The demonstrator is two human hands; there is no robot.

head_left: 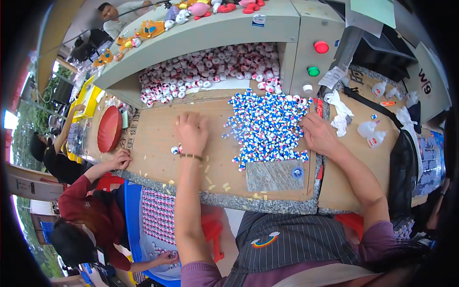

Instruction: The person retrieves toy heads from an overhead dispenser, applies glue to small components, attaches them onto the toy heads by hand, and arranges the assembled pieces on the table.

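Observation:
My left hand (192, 131) is over the brown board, left of the pile, with its fingers curled in and slightly blurred. Whatever it may hold is hidden. Beside its wrist lie a couple of small white and blue pieces (175, 150). A wide pile of small blue, white and red plastic pieces (267, 126) covers the right part of the board. At the pile's right edge, my right hand (316, 133) has its fingertips drawn together, touching or close to the pieces; anything between them is too small to make out.
A machine opening ahead holds many white and pink pieces (210, 67). Red (321, 47) and green (313, 71) buttons are on its right post. A grey plate (270, 176) lies near the front edge. At left, a co-worker (103, 210) sits by a blue tub (135, 225); a red bowl (110, 129) stands nearby.

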